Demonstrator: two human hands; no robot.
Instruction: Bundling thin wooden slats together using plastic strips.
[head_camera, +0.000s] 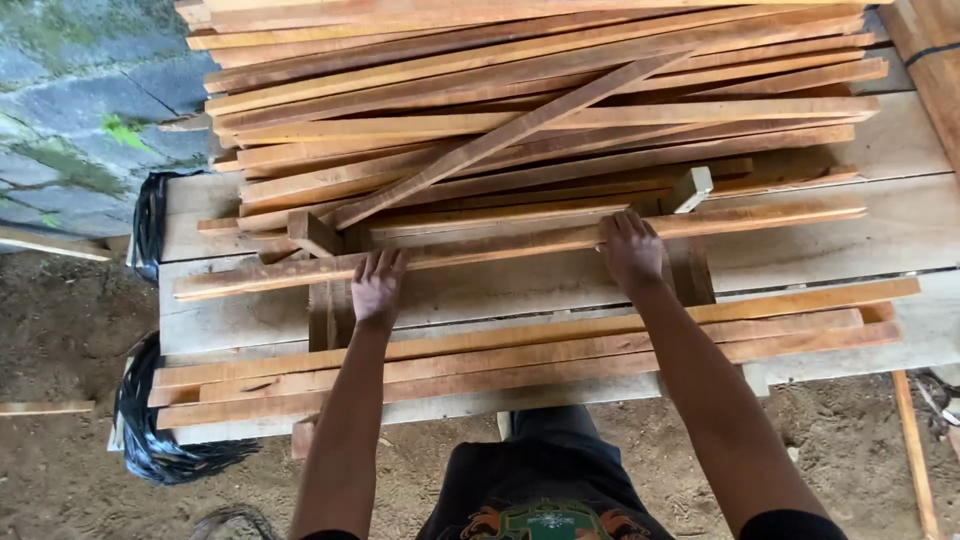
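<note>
Both hands lie on one long thin reddish-brown wooden slat (520, 243) that runs crosswise over the pale rough plank counter (900, 225). The left hand (377, 285) rests palm down near the slat's left part, its grip flat with the fingers spread on the wood and not curled around it. The right hand (630, 250) sits further along, fingers draped over the slat's far edge, a loose hold from above rather than a full clasp. The slat appears to lie across two short dark upright wooden blocks (315, 235), so it looks placed or about to be shifted, not lifted. Just beyond the hands rises a large loose stack of similar orange-brown slats (540, 110), one lying diagonally over the rest. Nearer the body than the hands, a smaller row of long slats (520, 360) lies side by side at the counter's near edge. Judging from this, some slats look sorted out and most remain in the stack. Both thumbs are hidden, the stack's top is cut off, and the black bundled strapping (150, 425) left of the left hand is hard to make out.
</note>
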